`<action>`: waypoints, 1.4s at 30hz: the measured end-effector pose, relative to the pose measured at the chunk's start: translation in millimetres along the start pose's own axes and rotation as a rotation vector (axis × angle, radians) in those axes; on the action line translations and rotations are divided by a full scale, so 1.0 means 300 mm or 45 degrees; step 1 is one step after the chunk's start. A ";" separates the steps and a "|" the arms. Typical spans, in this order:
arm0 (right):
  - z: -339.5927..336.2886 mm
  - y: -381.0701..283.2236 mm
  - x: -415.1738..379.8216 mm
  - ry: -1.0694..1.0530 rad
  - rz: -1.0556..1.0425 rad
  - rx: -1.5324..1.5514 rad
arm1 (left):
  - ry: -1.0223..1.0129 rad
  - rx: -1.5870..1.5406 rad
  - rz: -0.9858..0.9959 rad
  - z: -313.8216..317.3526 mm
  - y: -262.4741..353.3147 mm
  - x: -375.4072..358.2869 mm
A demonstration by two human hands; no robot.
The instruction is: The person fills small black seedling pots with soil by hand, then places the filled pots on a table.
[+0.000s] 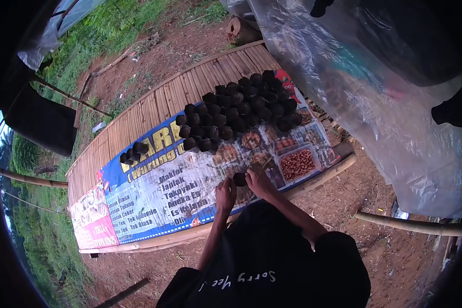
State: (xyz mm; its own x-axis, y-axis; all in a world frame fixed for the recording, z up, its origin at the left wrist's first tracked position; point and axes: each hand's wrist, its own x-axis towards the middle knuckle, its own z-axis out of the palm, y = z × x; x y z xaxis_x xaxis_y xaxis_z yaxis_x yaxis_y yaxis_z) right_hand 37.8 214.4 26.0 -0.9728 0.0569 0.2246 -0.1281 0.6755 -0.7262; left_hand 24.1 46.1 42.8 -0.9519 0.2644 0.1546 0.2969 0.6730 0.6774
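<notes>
In front of my body is a small black seedling bag (239, 179), low over the printed banner (143, 205). My left hand (225, 193) is closed on its left side, and my right hand (256, 180) grips it from the right. What is inside this bag is too dark to make out. Just beyond my hands stand many similar black bags (236, 110), packed close together in rows. To the right of my right hand, a clear plastic tub (317, 163) holds reddish-brown seeds (296, 164).
A few more black bags (133, 153) stand apart at the left. The banner covers part of a bamboo-slat table (138, 115) with a pole along its near edge. Clear plastic sheeting (364, 113) hangs at the right. A bamboo pole (410, 224) juts in at the lower right.
</notes>
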 end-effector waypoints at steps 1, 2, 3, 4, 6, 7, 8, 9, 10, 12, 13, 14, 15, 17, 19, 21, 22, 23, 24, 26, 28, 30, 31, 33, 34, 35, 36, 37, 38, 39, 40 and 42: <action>0.025 0.020 -0.015 0.023 0.008 -0.035 | -0.017 0.041 0.011 0.004 -0.002 0.004; 0.034 0.028 -0.018 0.030 0.019 -0.042 | -0.028 0.034 0.018 0.007 -0.005 0.000; 0.035 0.031 -0.016 0.079 -0.019 -0.033 | -0.025 0.034 0.031 0.003 0.002 0.001; 0.034 0.036 -0.012 0.126 -0.060 -0.025 | -0.018 0.034 0.043 0.001 0.008 0.008; 0.023 0.030 -0.019 0.034 0.041 0.008 | -0.030 0.020 0.033 0.000 0.003 0.005; 0.010 0.018 -0.014 -0.053 0.130 0.041 | -0.041 0.040 0.028 0.004 -0.003 0.006; 0.015 0.024 -0.019 -0.052 0.135 0.038 | -0.050 0.058 0.024 0.009 -0.006 0.006; 0.017 0.030 -0.018 -0.051 0.112 0.082 | -0.052 0.053 0.027 0.014 -0.013 -0.002; 0.012 0.042 -0.010 -0.046 0.085 0.124 | -0.063 0.047 -0.005 0.015 -0.020 -0.008; -0.070 0.032 -0.001 -0.035 0.174 0.116 | -0.079 0.040 -0.040 0.010 -0.025 -0.008; -0.118 0.022 0.003 -0.029 0.267 0.115 | -0.076 -0.002 -0.053 -0.002 -0.017 -0.012; -0.147 0.050 0.010 -0.026 0.267 0.111 | -0.068 -0.047 -0.059 -0.010 -0.007 -0.001; -0.183 0.085 0.006 0.116 0.290 0.103 | -0.070 -0.052 -0.057 -0.013 -0.006 -0.002; -0.253 0.166 -0.023 0.332 0.301 -0.040 | -0.090 -0.077 -0.149 -0.016 -0.010 -0.009; -0.316 0.250 -0.066 0.406 0.290 -0.180 | -0.097 -0.085 -0.185 -0.021 -0.010 -0.010; -0.369 0.301 -0.096 0.464 0.416 -0.537 | -0.121 -0.094 -0.252 -0.024 -0.015 -0.008; -0.381 0.312 -0.100 0.464 0.411 -0.541 | -0.117 -0.098 -0.252 -0.024 -0.017 -0.006; -0.389 0.321 -0.108 0.406 0.480 -0.558 | -0.114 -0.106 -0.271 -0.024 -0.019 -0.007; -0.397 0.322 -0.108 0.350 0.548 -0.574 | -0.110 -0.115 -0.289 -0.023 -0.020 -0.005; -0.381 0.319 -0.092 0.339 0.549 -0.553 | -0.107 -0.127 -0.277 -0.021 -0.022 0.001; -0.358 0.310 -0.087 0.323 0.552 -0.530 | -0.107 -0.138 -0.271 -0.018 -0.017 -0.002; -0.341 0.311 -0.080 0.318 0.571 -0.422 | -0.086 -0.195 -0.264 -0.016 -0.016 -0.006; -0.340 0.319 -0.078 0.314 0.567 -0.423 | -0.082 -0.196 -0.267 -0.012 -0.019 -0.007; -0.344 0.337 -0.081 0.270 0.534 -0.299 | -0.048 -0.206 -0.198 -0.005 -0.026 -0.014; -0.352 0.349 -0.083 0.265 0.532 -0.298 | -0.045 -0.206 -0.203 -0.004 -0.030 -0.020; -0.373 0.352 -0.076 0.222 0.579 -0.162 | -0.048 -0.216 -0.213 -0.011 -0.022 -0.022; -0.391 0.353 -0.070 0.179 0.625 -0.026 | -0.051 -0.226 -0.222 -0.018 -0.013 -0.022; -0.404 0.350 -0.067 0.176 0.622 -0.026 | -0.048 -0.226 -0.225 -0.022 -0.009 -0.023; -0.416 0.347 -0.063 0.228 0.563 -0.046 | -0.059 -0.210 -0.238 -0.026 -0.005 -0.022; -0.422 0.353 -0.066 0.280 0.504 -0.066 | -0.071 -0.195 -0.252 -0.025 -0.009 -0.026; -0.430 0.360 -0.069 0.278 0.503 -0.065 | -0.069 -0.194 -0.254 -0.022 -0.011 -0.029; -0.446 0.373 -0.068 0.269 0.446 -0.101 | -0.034 -0.191 -0.231 -0.016 -0.015 -0.030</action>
State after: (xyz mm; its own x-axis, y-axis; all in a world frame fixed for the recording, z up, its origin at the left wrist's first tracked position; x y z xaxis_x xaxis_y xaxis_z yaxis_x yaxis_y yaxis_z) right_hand 69.2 387.2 27.2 -0.8929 0.4372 0.1075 0.2266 0.6427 -0.7318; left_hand 30.9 37.5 41.9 -0.9858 0.1678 0.0032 0.1050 0.6016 0.7919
